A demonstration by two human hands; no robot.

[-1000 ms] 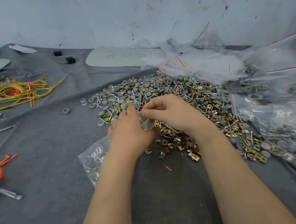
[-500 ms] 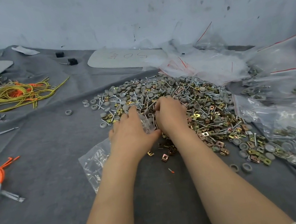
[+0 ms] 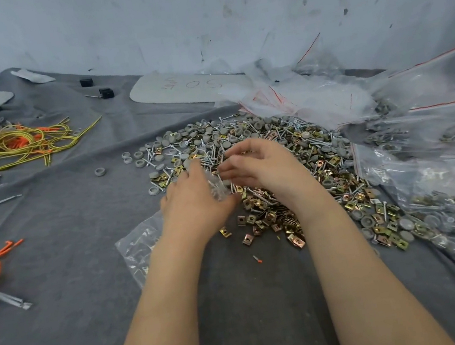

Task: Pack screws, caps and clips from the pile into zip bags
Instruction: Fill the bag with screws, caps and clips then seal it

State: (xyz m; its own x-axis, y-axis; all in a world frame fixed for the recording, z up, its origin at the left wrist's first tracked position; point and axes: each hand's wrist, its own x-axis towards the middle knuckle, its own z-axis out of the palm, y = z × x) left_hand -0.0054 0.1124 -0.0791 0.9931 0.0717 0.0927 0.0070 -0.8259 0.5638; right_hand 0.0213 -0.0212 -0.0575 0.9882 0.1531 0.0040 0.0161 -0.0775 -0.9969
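My left hand (image 3: 196, 207) grips a small zip bag (image 3: 218, 188); at its 3 o'clock, my right hand (image 3: 267, 169), fingers curled, pinches a screw (image 3: 231, 186).

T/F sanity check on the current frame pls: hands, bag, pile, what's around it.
1. The left hand holds a clear zip bag. True.
2. The pile sits in a tray. False: it lies loose on the grey cloth.
3. Yellow cords lie on the far left. True.
4. The filled bags are stacked on the person's left. False: they lie on the right.
5. The right hand rests flat on bare cloth. False: it is over the pile, fingers curled, beside the bag.
6. One grey cap lies alone, left of the pile. True.
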